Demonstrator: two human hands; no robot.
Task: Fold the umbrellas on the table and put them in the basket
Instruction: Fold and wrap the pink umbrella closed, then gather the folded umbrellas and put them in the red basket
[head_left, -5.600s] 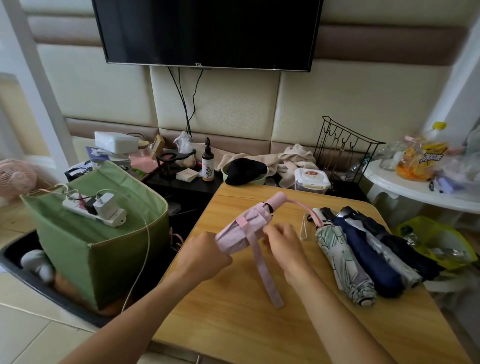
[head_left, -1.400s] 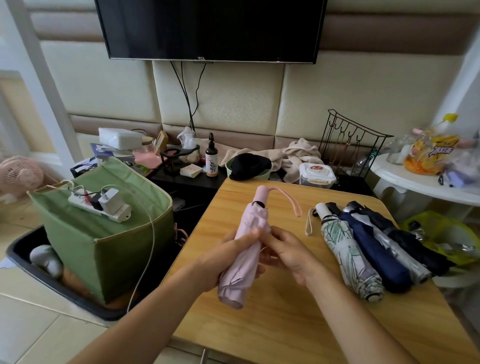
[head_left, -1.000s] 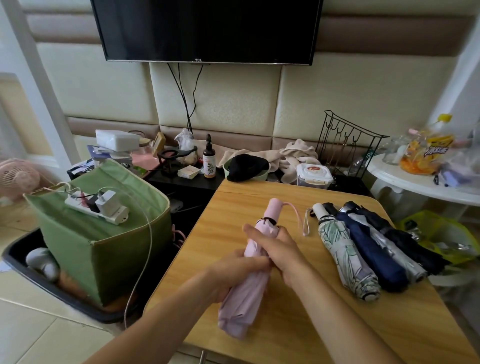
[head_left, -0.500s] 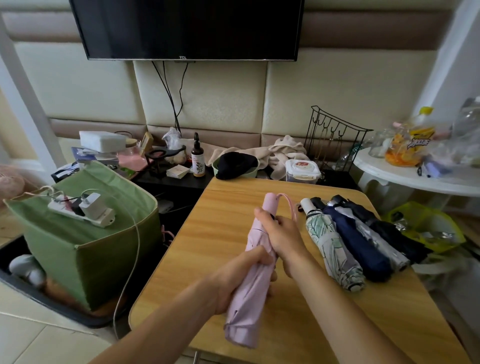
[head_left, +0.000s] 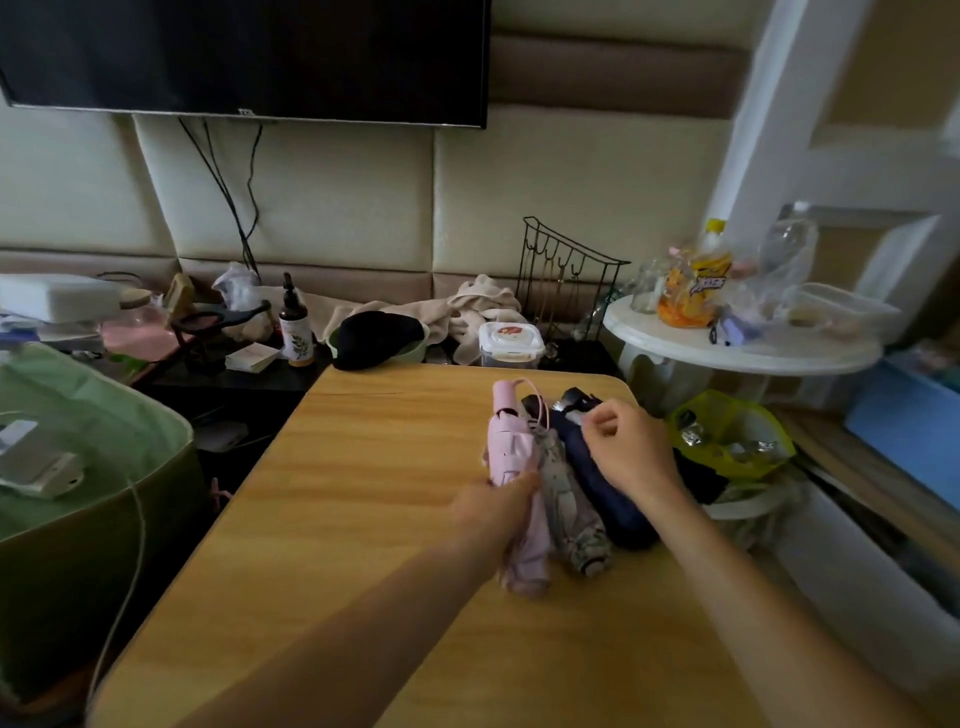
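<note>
Two hands, left hand (head_left: 496, 506) fingers clamped on pink umbrella (head_left: 511, 483), now laid at nine o'clock of floral umbrella (head_left: 569, 512) and navy umbrella (head_left: 597, 478) on counter (head_left: 332, 519), right hand (head_left: 626, 449) released, fingers loosely curled, holding nothing.

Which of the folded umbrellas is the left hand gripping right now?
The pink umbrella, leftmost in the row; the left hand grips its middle, beside the floral one.

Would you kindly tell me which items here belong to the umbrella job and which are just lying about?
Job: pink umbrella, patterned umbrella, navy umbrella, green basket.

Lying about: spray bottle, black cap, wire rack, lidded tub.
</note>
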